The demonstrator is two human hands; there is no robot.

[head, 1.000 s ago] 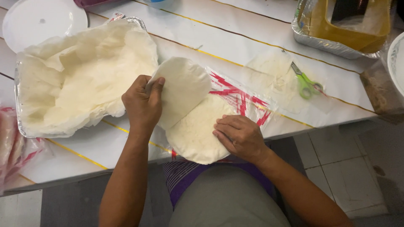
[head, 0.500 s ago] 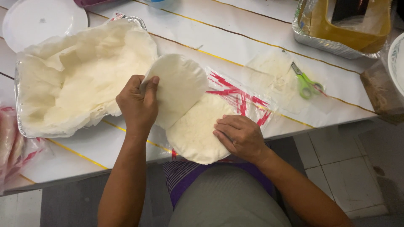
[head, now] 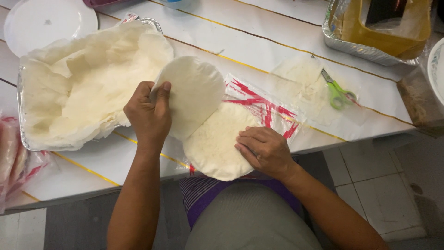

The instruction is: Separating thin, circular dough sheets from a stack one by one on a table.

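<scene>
The left hand has its fingers clamped on the left edge of a lifted round wrapper, just right of the lined foil tray. The right hand lies flat, fingers together, on the wrapper stack overhanging the counter's near edge.

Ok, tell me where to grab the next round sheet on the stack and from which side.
Probably take the top sheet of the stack at its bare upper-left rim, coming from the left. The right hand presses down its right side, and the sheet lifted by the left hand is raised there, leaving that edge open. Pinch only the thin rim with the fingers.
</scene>
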